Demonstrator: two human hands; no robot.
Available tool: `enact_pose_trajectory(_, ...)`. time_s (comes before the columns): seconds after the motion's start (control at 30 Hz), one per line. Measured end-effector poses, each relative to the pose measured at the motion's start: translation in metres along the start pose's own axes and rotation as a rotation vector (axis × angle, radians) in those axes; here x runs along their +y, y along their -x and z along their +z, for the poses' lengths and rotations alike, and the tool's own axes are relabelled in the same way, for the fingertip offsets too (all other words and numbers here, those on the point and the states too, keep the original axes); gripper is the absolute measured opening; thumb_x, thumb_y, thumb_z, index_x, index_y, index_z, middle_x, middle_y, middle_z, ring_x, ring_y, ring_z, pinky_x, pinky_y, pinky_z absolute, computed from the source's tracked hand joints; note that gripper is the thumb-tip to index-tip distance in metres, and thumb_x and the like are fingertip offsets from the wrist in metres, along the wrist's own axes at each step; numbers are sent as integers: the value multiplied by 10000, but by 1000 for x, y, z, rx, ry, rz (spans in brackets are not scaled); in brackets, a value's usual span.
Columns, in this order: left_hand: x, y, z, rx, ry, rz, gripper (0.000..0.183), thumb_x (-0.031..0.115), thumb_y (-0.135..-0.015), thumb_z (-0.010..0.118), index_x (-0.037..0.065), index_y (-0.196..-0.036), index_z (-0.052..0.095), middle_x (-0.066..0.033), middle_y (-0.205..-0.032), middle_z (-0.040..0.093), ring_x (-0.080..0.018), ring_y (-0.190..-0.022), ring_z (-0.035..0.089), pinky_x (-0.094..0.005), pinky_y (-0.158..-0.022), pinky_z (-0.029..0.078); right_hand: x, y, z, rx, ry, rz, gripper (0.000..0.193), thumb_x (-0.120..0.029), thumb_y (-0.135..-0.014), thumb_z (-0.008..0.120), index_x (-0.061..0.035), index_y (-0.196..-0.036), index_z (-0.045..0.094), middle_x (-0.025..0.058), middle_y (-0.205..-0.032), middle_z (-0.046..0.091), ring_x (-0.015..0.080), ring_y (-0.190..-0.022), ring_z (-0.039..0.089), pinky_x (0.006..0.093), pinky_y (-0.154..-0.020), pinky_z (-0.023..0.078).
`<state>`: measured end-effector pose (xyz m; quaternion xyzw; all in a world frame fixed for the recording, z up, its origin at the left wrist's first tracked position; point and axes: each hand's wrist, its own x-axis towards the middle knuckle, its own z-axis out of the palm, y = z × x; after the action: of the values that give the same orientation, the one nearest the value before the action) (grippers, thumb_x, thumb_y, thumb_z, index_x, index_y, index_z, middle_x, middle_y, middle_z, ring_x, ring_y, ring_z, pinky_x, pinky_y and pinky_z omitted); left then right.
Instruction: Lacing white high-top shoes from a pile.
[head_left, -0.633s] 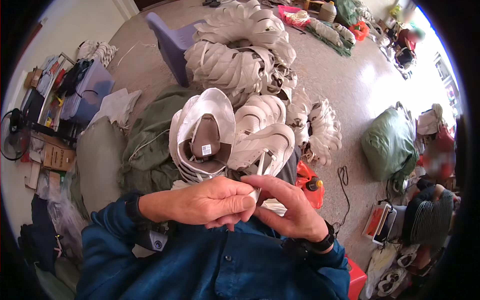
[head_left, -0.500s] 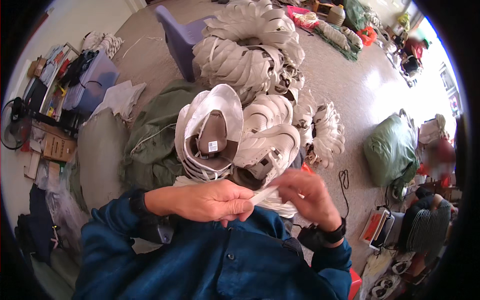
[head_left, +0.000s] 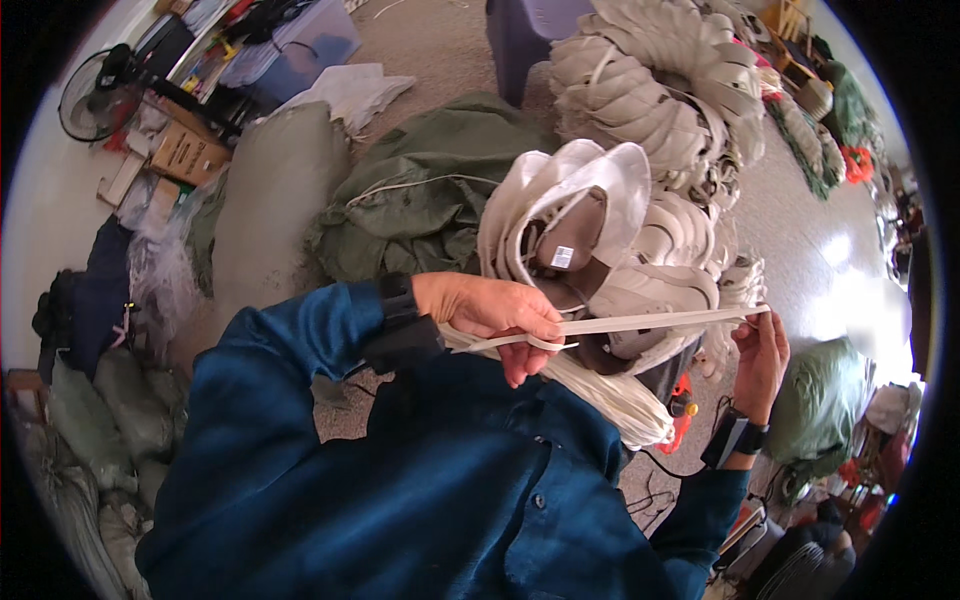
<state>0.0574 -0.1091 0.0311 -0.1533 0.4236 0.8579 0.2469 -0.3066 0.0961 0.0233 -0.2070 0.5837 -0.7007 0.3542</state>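
Note:
A flat white shoelace (head_left: pixel 660 321) runs stretched between my two hands, in front of the shoe uppers. My left hand (head_left: pixel 500 315) is closed on one part of it, with a loose loop and ends hanging by the fingers. Out to the right, my right hand (head_left: pixel 762 362) pinches the far end between thumb and fingertips. Just below the lace lies a bundle of white laces (head_left: pixel 625 405), close against my body. Beyond my hands stand nested off-white shoe uppers (head_left: pixel 515 215) with brown insides and a small white label. More uppers (head_left: pixel 665 290) lie on their side next to them.
Large rings of strung uppers (head_left: pixel 640 95) are piled behind, beside a purple plastic chair (head_left: pixel 520 45). Green cloth (head_left: pixel 430 160) and a grey-green sack (head_left: pixel 270 190) lie at left. A black fan (head_left: pixel 100 95) stands far left, a green bag (head_left: pixel 825 400) at right.
My right hand has moved out to the right, drawing the shoelace straight. My left hand still grips it. The view has turned, so the surroundings shift to the right.

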Motion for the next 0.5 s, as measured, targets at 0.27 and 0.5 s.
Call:
enact_pose_trajectory(0.27, -12, 13, -5, -30, 124, 13, 283, 286, -1057, 494, 18, -1058, 582, -158, -967, 715, -283, -898, 734, -416, -803, 610, 3, -7, 1, -16, -77, -42, 203, -165, -1029, 577, -10, -1134, 654, 45, -914, 684, 122, -743, 622, 269, -722, 531)
enact_pose_trajectory(0.5, -19, 17, -10, -26, 121, 36, 273, 281, -1054, 498, 24, -1102, 578, -176, -1073, 701, -287, -942, 729, -415, -802, 613, 1, -5, -7, -72, -99, -43, 220, -154, -1031, 570, 7, -1163, 643, 49, -958, 669, 117, -788, 599, 279, -754, 523)
